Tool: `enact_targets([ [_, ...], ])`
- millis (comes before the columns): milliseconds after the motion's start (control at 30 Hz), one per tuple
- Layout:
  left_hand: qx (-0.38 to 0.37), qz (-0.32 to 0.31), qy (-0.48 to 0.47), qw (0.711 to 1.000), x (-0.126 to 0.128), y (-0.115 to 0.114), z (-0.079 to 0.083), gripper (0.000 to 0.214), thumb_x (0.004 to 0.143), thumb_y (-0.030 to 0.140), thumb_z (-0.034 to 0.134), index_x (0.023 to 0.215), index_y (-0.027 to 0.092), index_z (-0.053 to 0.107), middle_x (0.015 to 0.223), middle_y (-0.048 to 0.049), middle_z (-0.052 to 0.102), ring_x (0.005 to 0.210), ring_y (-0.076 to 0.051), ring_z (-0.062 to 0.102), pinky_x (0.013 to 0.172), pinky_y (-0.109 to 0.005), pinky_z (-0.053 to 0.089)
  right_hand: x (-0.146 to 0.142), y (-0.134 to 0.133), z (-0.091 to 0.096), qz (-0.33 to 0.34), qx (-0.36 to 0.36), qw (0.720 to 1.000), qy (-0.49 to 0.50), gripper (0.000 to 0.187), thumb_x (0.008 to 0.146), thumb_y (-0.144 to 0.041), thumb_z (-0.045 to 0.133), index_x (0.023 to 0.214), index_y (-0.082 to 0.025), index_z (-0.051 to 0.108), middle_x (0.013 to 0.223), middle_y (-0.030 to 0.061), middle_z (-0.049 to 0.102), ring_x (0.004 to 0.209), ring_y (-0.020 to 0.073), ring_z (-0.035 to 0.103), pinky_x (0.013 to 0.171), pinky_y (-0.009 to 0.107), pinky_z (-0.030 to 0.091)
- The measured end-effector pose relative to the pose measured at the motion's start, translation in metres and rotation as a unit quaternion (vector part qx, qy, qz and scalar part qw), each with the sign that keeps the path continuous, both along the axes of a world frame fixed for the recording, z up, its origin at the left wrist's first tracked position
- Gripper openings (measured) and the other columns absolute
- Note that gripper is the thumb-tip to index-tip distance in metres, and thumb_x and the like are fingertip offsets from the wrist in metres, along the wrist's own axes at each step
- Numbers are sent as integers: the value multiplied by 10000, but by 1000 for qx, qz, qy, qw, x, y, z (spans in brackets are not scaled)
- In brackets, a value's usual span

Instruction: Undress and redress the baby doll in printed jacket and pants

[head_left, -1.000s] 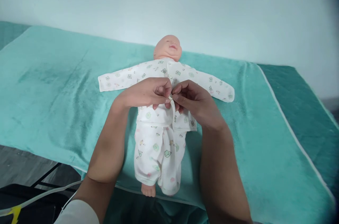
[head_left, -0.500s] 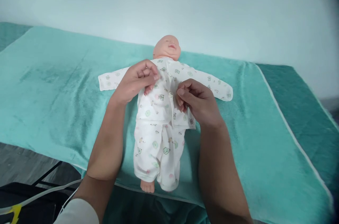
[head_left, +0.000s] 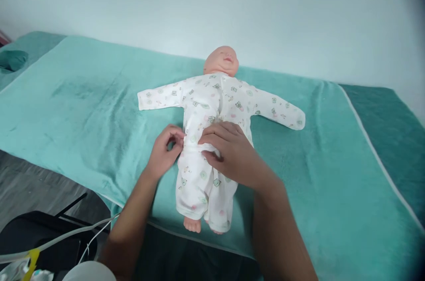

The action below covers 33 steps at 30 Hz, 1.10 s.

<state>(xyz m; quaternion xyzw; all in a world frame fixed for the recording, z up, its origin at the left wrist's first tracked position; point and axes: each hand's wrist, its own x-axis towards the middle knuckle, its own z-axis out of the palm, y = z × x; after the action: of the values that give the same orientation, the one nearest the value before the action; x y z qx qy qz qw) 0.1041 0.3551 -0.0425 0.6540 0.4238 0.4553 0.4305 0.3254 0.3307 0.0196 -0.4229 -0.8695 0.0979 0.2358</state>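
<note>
A baby doll (head_left: pixel 222 60) lies on its back, dressed in a white printed jacket (head_left: pixel 202 103) and matching trousers (head_left: pixel 194 183). At the jacket's lower side edge, on the left of the view, my left hand (head_left: pixel 167 150) has thumb and fingers curled in a pinch on the cloth. My right hand (head_left: pixel 230 152) lies over the lower front of the jacket, its thumb apart from the fingers near the hem. Both sleeves stretch outward, with the doll's hands out of sight inside them. A bare foot (head_left: pixel 192 224) pokes out of one trouser leg.
Green plush cloth (head_left: pixel 83 95) covers the table, against a pale wall (head_left: pixel 212 1). At lower left are a black chair-like object (head_left: pixel 40 232), a pale tube (head_left: pixel 63 236) with yellow tape (head_left: pixel 32 263), and a white rounded object (head_left: pixel 89 272).
Both hands have moved down from the jacket's chest and middle to its hem. The jacket front now lies closed over the body, and the view has shifted slightly left.
</note>
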Motion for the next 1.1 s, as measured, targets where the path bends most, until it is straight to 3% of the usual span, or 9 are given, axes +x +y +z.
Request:
enact_targets([
  [167,74,15,73,994,-7,-24,-10,374,817,45,615,1130,249,611,1147,-55,634,986,-164,628,884,-313,533,-6,-8,-7,-32,44,998,-13,304,852,-20,559,1068,-229,608,1116,65,697,1106,268,587,963,428,409],
  [367,95,61,135,984,-3,-24,-9,200,875,84,554,1001,230,609,987,-32,677,898,-167,649,831,-321,530,-8,-6,-14,-33,65,996,54,205,926,-66,544,971,-247,628,973,34,723,942,222,629,886,411,427],
  [533,121,90,118,981,-4,-28,-8,181,784,61,551,849,230,558,872,-5,648,818,-161,638,759,-303,506,-4,-4,-11,12,60,986,155,224,878,-65,579,922,-275,644,864,-6,740,798,190,637,957,453,463],
  [700,103,75,134,983,-6,-30,-7,174,779,71,547,850,230,539,873,-7,630,795,-159,609,746,-301,489,1,-14,-17,33,51,974,219,255,867,-73,618,991,-294,642,928,16,741,869,219,668,1017,519,483],
  [767,104,78,128,983,-6,-30,-8,168,791,83,553,872,229,536,885,-6,625,802,-157,606,756,-300,489,5,-27,-28,-6,60,959,276,262,876,-93,628,1043,-294,643,1030,56,726,998,253,673,976,515,516],
  [900,104,89,119,983,-7,-32,-11,143,824,117,580,909,228,548,909,-10,627,824,-162,604,780,-305,497,15,-62,-59,-157,79,929,326,296,900,-131,626,1152,-285,627,1219,104,665,1193,288,620,1019,547,505],
  [1000,104,95,119,983,-8,-35,-12,112,849,141,595,920,222,563,925,-18,631,831,-163,601,791,-307,497,19,-80,-77,-247,79,908,329,332,901,-145,646,1209,-261,606,1243,114,642,1212,270,611,1053,534,497],
  [1100,114,97,117,982,-12,-42,-13,81,883,143,579,914,216,565,913,-18,624,835,-158,598,798,-302,490,18,-80,-82,-304,80,898,307,316,905,-155,658,1207,-235,615,1212,124,643,1171,256,621,1020,499,518],
])
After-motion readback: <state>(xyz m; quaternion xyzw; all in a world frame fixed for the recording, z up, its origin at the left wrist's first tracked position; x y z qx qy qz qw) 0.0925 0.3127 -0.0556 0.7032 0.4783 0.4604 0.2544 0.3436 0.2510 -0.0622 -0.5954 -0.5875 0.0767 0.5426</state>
